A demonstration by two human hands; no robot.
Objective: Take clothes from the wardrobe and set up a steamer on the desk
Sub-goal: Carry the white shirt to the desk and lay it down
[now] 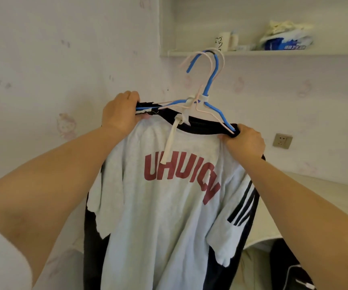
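At hanger (205, 95) ends, both hands' fingers (231, 137) clench shirt (168, 216) shoulders.

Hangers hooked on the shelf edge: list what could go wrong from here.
1. The blue hanger and the pink hanger share one spot on the shelf; a tug from the left hand or right hand could unhook both.
2. The grey T-shirt overlaps a dark garment; either might slip off.
3. The white mug stands right above the hooks and could be knocked.
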